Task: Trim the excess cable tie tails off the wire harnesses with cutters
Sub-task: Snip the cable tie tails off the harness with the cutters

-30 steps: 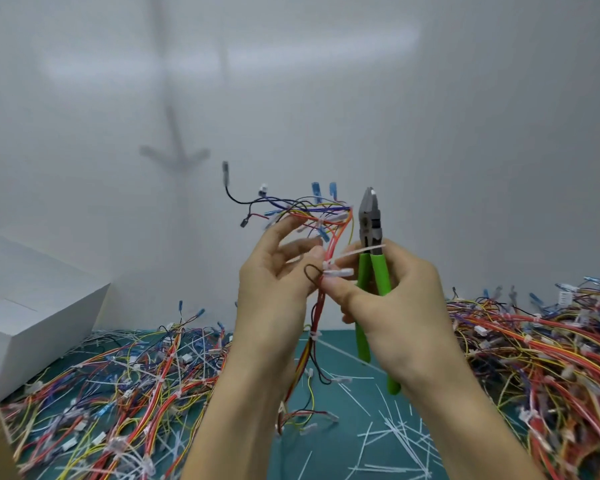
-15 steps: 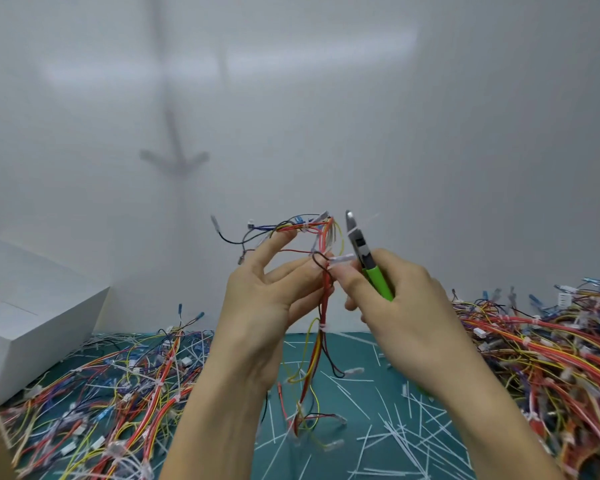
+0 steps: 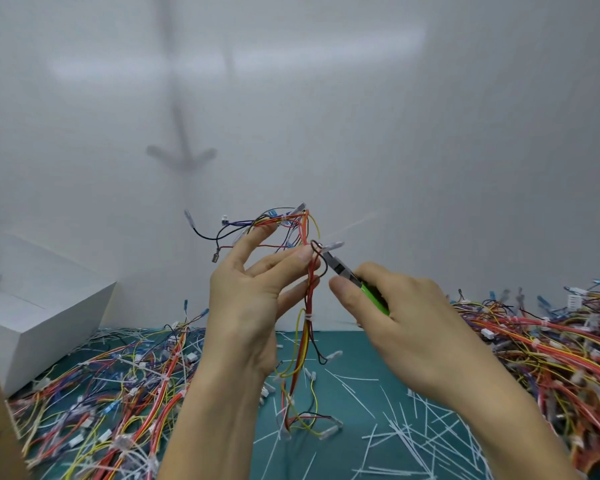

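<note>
- Harness [image 3: 307,306] of thin red, yellow and black wires, held upright in the air above the middle of the green tabletop [image 3: 343,393], with its lower end trailing down onto it.
- The left hand [image 3: 250,306] pinches the bundle near its top with the fingertips, thumb raised apart.
- The right hand [image 3: 395,323] is curled round the green handles of the cutters [image 3: 343,271]. Their dark nose points up and left, meeting the bundle just beside the left fingertips. Whether the blades are parted is too small to tell.
- A pale, blurred streak running up and right from there is probably the cable tie tail [image 3: 357,223].
- The harness looks light and limp, so it is best pinched right next to the tie. The tail seems thin, stiff plastic, likely to spring away when cut.
- Heaps of harnesses [image 3: 118,393] line the left and right edges, and cut tails [image 3: 413,427] litter the near right.
</note>
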`<state>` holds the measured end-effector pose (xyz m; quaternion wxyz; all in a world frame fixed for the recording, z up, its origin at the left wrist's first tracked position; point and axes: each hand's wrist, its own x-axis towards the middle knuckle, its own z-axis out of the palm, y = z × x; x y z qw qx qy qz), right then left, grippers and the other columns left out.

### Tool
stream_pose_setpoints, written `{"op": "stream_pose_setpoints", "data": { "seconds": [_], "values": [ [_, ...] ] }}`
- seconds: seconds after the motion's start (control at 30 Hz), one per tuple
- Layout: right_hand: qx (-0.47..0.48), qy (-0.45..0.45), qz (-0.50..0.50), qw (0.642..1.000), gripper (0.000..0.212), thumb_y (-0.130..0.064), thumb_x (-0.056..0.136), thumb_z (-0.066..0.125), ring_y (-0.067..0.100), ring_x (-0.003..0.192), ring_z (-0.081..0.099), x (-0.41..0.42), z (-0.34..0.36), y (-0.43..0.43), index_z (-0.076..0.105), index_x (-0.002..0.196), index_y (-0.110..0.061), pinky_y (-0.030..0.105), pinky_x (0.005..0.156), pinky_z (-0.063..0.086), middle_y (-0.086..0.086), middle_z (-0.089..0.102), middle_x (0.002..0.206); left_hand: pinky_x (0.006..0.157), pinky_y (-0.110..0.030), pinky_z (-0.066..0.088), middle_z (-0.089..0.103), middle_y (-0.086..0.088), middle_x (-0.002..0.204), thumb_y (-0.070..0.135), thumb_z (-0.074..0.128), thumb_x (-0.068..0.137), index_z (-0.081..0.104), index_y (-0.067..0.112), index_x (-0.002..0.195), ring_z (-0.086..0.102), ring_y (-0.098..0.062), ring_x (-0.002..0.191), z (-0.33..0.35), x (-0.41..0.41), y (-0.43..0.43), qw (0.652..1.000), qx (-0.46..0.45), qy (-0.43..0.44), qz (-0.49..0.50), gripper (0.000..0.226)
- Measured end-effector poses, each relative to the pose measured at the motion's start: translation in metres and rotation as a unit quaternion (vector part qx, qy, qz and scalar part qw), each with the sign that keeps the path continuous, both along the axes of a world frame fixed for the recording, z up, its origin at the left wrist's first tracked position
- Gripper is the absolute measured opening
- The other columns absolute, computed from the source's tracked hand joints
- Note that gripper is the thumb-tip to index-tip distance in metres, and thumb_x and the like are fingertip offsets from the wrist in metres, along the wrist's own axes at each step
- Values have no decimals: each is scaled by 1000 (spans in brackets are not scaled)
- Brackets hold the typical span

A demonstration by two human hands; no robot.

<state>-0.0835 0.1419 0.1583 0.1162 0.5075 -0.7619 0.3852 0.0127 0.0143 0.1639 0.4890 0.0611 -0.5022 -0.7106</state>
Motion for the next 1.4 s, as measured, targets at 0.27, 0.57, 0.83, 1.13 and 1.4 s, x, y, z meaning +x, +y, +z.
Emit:
{"op": "stream_pose_setpoints", "data": {
  "seconds": [0.27, 0.57, 0.83, 1.13, 1.4],
  "values": [
    [-3, 4, 2, 1000, 59, -76, 80, 23, 20, 64, 51, -1, 0, -1, 45, 72, -21, 37, 59, 37, 3, 58, 66, 64, -26, 59, 77, -12, 84, 4, 78, 63, 62, 14, 121, 75, -19, 70, 2, 2, 0, 1000, -11, -14, -5, 61],
    [-11, -7, 3, 1000, 59, -70, 88, 28, 22, 69, 55, 0, 1, -1, 57, 79, -19, 41, 66, 46, 3, 59, 66, 68, -24, 58, 77, -15, 91, 1, 76, 76, 60, 15, 125, 75, -22, 81, 2, 0, 6, 998, -37, -41, -5, 54],
    [-15, -60, 29, 998, 59, -69, 88, 31, 12, 59, 54, -2, 0, -2, 59, 71, -20, 36, 62, 46, -5, 62, 62, 68, -24, 59, 78, -10, 89, 10, 81, 67, 61, 17, 124, 75, -21, 85, 2, 2, 6, 997, -65, -49, 17, 61],
    [-24, -253, 167, 953, 53, -56, 96, 42, 16, 47, 51, -1, -1, -9, 63, 71, -13, 35, 48, 50, 2, 56, 53, 70, -21, 58, 78, -7, 85, 28, 83, 44, 64, 20, 118, 74, -15, 79, 3, 3, 5, 997, -70, -32, 21, 77],
    [-15, -285, 197, 938, 56, -61, 87, 42, 21, 47, 50, -1, 2, -6, 63, 71, -11, 36, 50, 49, 5, 56, 55, 76, -20, 58, 78, -7, 87, 32, 84, 40, 65, 21, 115, 74, -14, 79, 4, 2, 7, 997, -71, -31, 15, 78]
  ]
}}
